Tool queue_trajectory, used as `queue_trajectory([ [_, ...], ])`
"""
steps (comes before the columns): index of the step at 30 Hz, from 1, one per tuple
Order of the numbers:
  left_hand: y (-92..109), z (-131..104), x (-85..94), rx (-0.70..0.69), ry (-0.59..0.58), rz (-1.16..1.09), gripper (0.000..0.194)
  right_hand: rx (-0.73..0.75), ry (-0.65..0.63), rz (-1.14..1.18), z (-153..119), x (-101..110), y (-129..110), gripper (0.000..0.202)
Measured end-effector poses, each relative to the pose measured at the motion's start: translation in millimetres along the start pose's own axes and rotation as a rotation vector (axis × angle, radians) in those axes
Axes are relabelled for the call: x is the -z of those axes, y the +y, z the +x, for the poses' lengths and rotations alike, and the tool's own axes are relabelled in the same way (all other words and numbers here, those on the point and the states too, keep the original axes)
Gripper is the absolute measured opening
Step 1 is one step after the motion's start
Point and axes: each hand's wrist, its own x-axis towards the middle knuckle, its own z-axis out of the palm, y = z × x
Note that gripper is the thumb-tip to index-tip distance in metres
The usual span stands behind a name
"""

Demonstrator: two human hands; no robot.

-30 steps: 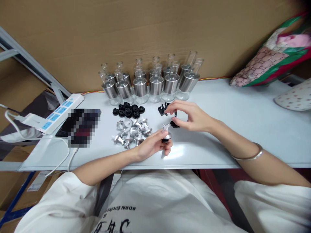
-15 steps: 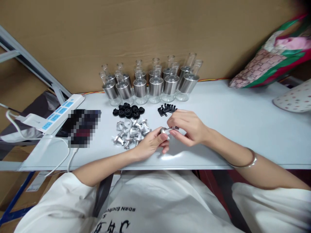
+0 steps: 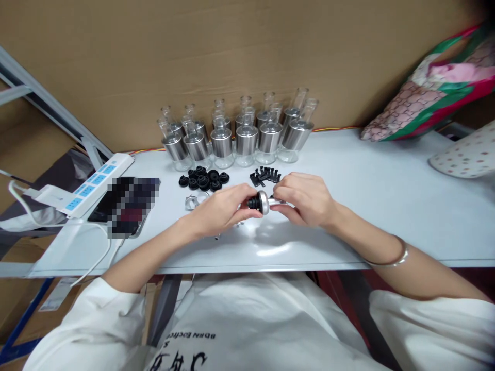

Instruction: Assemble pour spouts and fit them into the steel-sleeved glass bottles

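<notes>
Bottles (image 3: 246,140): 12 stood in 2 rows of 6 at the back of the surface (image 3: 371,206), clear glass with a steel sleeve around each; the sleeves hid most of the inside.
Patterned bag (image 3: 404,111): sat at the far right, something pink showing near its top; its other contents could not be told.
Silver-and-black fitting (image 3: 264,202): lay sideways between the 2 hands, above the surface, its silver collar bare.
Left hand (image 3: 220,206): pinched the black ribbed end.
Right hand (image 3: 307,200): gripped the silver stem, apart from the left.
Black ribbed caps (image 3: 203,182): heaped before the bottles.
Small black pieces (image 3: 265,176): lay just beyond the right hand.
Silver pieces (image 3: 191,202): partly hidden by the left hand.
</notes>
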Motion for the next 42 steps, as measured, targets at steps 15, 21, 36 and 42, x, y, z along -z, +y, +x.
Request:
queue_trajectory([
  [15, -17, -10, -5.7, -0.341, 0.190, 0.486, 0.031, -0.056, -0.075, 0.097, -2, -3, -5, 0.023],
  [21, -18, -11, -4.5, -0.364, 0.234, 0.444, 0.017, -0.069, -0.080, 0.102, -3, -2, -4, 0.022],
  [36, -14, -12, -3.8, -0.334, 0.246, 0.364, 0.008, -0.098, -0.070, 0.121, -4, -4, -5, 0.019],
  [42, -16, -12, -5.2, -0.326, 0.235, 0.386, 0.010, -0.100, -0.096, 0.114, -5, -6, -5, 0.017],
])
